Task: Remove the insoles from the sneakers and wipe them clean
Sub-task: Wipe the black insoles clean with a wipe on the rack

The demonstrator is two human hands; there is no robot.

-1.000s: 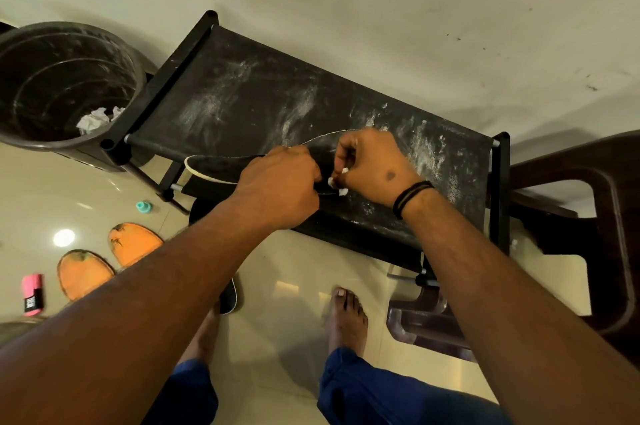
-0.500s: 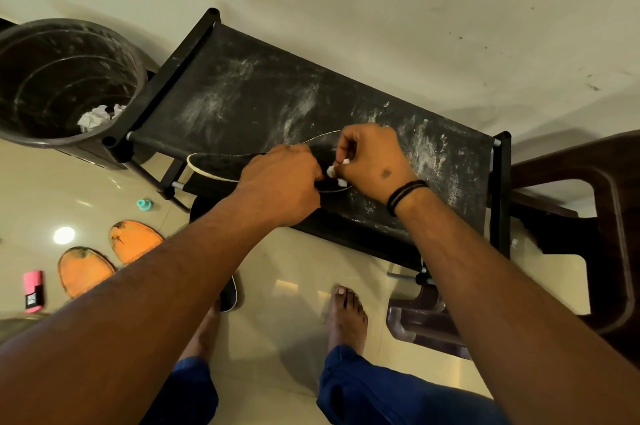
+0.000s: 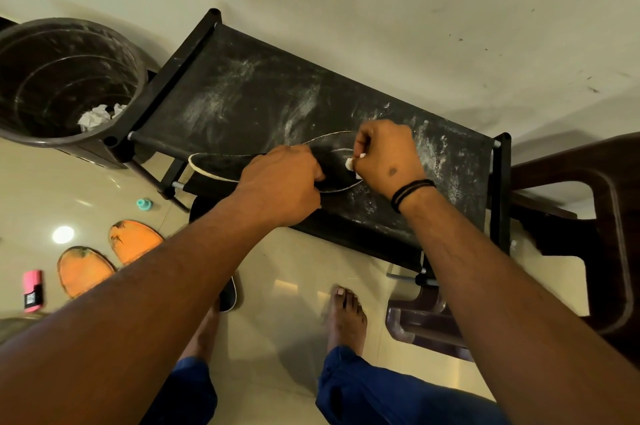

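Note:
A black insole (image 3: 221, 164) with a pale edge lies along the front of a dusty black fabric rack shelf (image 3: 249, 102). My left hand (image 3: 280, 185) holds the insole down at its middle, fingers curled over it. My right hand (image 3: 384, 157) pinches a small white wad of tissue (image 3: 350, 164) and presses it on the insole's right end. Two orange insoles (image 3: 133, 241) (image 3: 83, 270) lie on the floor at the left. A black sneaker (image 3: 229, 296) shows partly under my left forearm.
A dark bin (image 3: 65, 85) with crumpled tissue inside stands at the left of the rack. A brown plastic chair (image 3: 588, 234) is at the right. On the tiled floor lie a pink object (image 3: 33, 289) and a small teal cap (image 3: 144, 204). My bare feet stand below the rack.
My right hand with the tissue has shifted a little up and to the right along the insole. My left hand has stayed in place.

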